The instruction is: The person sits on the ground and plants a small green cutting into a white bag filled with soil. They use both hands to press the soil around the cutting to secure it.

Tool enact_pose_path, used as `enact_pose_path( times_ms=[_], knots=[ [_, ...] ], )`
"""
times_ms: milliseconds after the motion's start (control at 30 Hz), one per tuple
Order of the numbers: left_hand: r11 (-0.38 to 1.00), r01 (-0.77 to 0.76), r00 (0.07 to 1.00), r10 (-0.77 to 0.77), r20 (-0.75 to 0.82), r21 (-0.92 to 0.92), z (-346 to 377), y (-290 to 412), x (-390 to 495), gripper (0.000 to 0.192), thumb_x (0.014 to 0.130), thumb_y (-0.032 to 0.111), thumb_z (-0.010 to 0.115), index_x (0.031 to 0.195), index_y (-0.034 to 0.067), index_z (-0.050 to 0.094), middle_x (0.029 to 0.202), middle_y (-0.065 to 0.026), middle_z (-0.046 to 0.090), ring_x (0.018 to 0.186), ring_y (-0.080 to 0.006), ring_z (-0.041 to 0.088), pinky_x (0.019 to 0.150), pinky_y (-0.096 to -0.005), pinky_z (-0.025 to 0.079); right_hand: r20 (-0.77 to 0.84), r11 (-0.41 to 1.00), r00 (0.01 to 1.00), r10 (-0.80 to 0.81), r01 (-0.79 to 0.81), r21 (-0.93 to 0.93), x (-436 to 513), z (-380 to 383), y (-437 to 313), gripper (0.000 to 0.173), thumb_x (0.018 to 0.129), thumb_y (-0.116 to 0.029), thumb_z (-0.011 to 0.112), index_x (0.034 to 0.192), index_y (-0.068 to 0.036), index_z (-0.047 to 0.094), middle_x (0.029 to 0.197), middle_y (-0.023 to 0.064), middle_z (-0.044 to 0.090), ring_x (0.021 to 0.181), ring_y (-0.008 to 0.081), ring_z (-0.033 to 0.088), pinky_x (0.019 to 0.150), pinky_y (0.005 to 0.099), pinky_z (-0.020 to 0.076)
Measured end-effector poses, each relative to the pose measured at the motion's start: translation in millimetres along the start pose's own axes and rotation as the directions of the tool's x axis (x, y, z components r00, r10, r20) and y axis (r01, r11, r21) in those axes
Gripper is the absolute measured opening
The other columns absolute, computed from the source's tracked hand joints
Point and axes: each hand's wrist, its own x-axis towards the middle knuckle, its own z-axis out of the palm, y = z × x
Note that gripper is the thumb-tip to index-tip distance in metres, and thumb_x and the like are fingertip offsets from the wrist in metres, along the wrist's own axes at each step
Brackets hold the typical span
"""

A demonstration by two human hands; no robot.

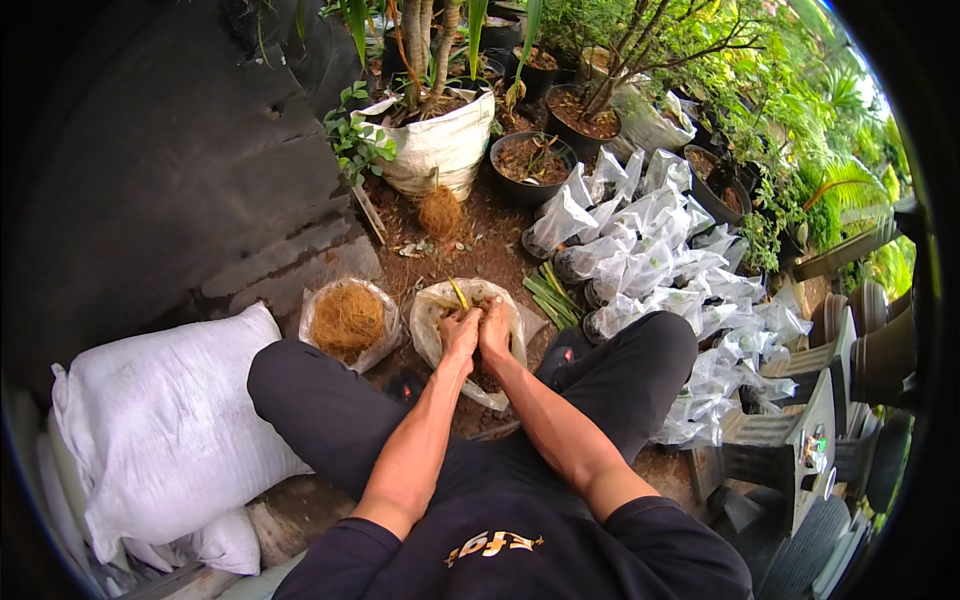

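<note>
My left hand (459, 331) and my right hand (494, 328) are close together over a translucent plastic bag (424, 315) with its mouth spread wide. Both are curled around a brown, soil-like clump (480, 303), which they largely hide. A narrow yellow-green leaf (458, 293) sticks up beside my left fingers; its base is hidden. Left of this bag, a second plastic bag (390, 330) holds a tangle of brown coconut fibre (347, 321). Farther forward, a fibre-wrapped ball (440, 213) with a short green stem rests against a white sack planter (431, 154).
Cut green leaf strips (553, 297) lie right of the bag. Many plastic-covered small pots (637, 247) crowd the right side. Stuffed white sacks (172, 420) are stacked at left. Black plant pots (531, 180) stand ahead; plastic chairs (780, 435) are at far right.
</note>
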Motion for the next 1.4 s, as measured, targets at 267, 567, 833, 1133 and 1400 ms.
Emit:
enact_pose_path(
  times_ms=[267,567,833,1133,1400],
  knots=[
    [0.906,0.222,0.967,-0.156,0.203,-0.36,-13.2,0.5,18.9,0.053,0.092,0.058,0.05,0.12,0.013,0.054,0.119,-0.0041,0.053,0.113,-0.0204,0.049,0.099,-0.0402,0.04,0.15,0.941,0.96,-0.236,0.265,-0.211,-23.9,-12.1,-30.9,0.057,0.084,-0.042,0.066,0.121,0.001,0.055,0.11,0.0244,0.064,0.104,0.0373,0.062,0.088,0.0421,0.0478],
    [0.847,0.21,0.977,-0.16,0.144,-0.488,-9.8,2.8,11.4,0.039,0.09,0.044,0.062,0.108,0.009,0.06,0.102,-0.0057,0.06,0.097,-0.0206,0.058,0.084,-0.0374,0.049,0.249,0.866,0.96,-0.128,0.23,-0.444,-17.1,2.4,-13.0,0.052,0.094,-0.046,0.041,0.124,-0.006,0.053,0.136,0.0227,0.046,0.129,0.0408,0.038,0.105,0.0555,0.024],
    [0.929,0.187,0.982,-0.17,0.08,-0.32,-16.3,1.3,32.8,0.027,0.089,0.031,0.067,0.093,0.004,0.066,0.088,-0.0069,0.062,0.076,-0.0196,0.06,0.067,-0.0331,0.051,0.112,0.888,0.949,-0.294,0.314,-0.337,-40.0,0.7,-38.3,0.05,0.099,-0.046,0.038,0.125,-0.004,0.045,0.122,0.0235,0.052,0.118,0.0366,0.048,0.101,0.0478,0.0288],
    [0.913,0.307,0.932,-0.232,0.28,-0.267,-9.4,13.9,3.3,0.072,0.09,0.066,0.045,0.137,0.013,0.042,0.135,-0.01,0.045,0.125,-0.0273,0.045,0.102,-0.0461,0.039,0.12,0.797,0.896,-0.427,0.435,-0.418,-27.7,-11.9,-44.5,0.034,0.087,-0.036,0.058,0.103,-0.007,0.069,0.099,0.017,0.068,0.094,0.0339,0.062,0.092,0.0431,0.0378],
    [0.896,0.217,0.968,-0.146,0.205,-0.387,-7.1,-4.5,16.9,0.06,0.093,0.05,0.054,0.139,0.013,0.042,0.137,-0.0103,0.044,0.125,-0.0268,0.046,0.099,-0.0446,0.042,0.2,0.961,0.972,-0.126,0.17,-0.218,-30.1,-9.2,-37.2,0.038,0.09,-0.034,0.052,0.104,-0.002,0.066,0.102,0.0178,0.065,0.097,0.0337,0.059,0.088,0.0473,0.0392]
  ],
)
